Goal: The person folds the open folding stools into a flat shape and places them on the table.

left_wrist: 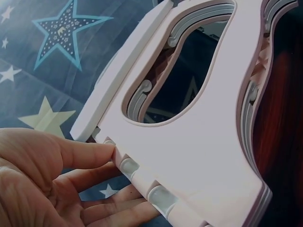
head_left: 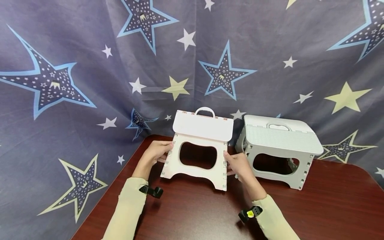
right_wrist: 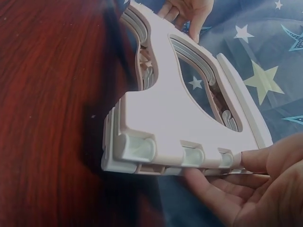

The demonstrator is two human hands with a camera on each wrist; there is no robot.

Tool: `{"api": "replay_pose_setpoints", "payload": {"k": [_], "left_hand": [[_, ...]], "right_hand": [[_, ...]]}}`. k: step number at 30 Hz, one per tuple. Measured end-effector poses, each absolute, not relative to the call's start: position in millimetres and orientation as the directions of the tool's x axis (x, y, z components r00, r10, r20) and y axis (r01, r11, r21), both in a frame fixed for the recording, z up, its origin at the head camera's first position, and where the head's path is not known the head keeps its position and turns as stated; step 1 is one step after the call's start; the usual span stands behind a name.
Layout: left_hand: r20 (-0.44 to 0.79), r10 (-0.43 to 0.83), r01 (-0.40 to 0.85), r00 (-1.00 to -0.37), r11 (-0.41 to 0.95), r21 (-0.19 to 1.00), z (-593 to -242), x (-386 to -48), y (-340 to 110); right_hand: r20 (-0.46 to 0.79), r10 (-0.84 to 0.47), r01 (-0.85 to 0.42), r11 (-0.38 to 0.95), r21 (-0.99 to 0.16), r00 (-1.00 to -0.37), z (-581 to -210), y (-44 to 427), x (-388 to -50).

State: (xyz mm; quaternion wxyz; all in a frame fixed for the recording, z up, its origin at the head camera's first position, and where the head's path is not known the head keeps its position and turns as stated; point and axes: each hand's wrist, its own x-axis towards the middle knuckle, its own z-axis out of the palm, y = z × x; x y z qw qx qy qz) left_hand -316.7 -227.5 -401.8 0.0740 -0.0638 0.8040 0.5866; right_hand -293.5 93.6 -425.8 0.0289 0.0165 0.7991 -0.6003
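Note:
A pale pink-white folding step stool is held between both hands, its legs folded close together and a handle at its top edge. My left hand grips its left side edge, thumb on the front panel and fingers behind. On the opposite edge, my right hand pinches the side with the thumb in front. The left wrist view shows the left hand at the hinged edge of the stool. In the right wrist view the stool's lower corner stands over the tabletop, with the right hand at its edge.
To the right, a second folding stool, pale grey-green, stands unfolded on the dark reddish wooden table. A star-patterned curtain hangs behind the table and along its left side. Black wrist cameras sit on both sleeves.

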Motion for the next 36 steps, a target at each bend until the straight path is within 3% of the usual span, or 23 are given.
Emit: {"api": "replay_pose_setpoints", "payload": {"k": [18,36], "left_hand": [[-0.265,-0.027,-0.253,-0.964,0.401,0.88,-412,-321,-228],[-0.3,-0.031,-0.285,-0.953,0.417,0.863,-424,-328,-229]], "right_hand": [[-0.096,-0.036,0.084,0.261,-0.962,-0.995,-436,89,-296],[-0.14,-0.073,0.105,0.364,-0.926,-0.987,-441,87,-298]]}}
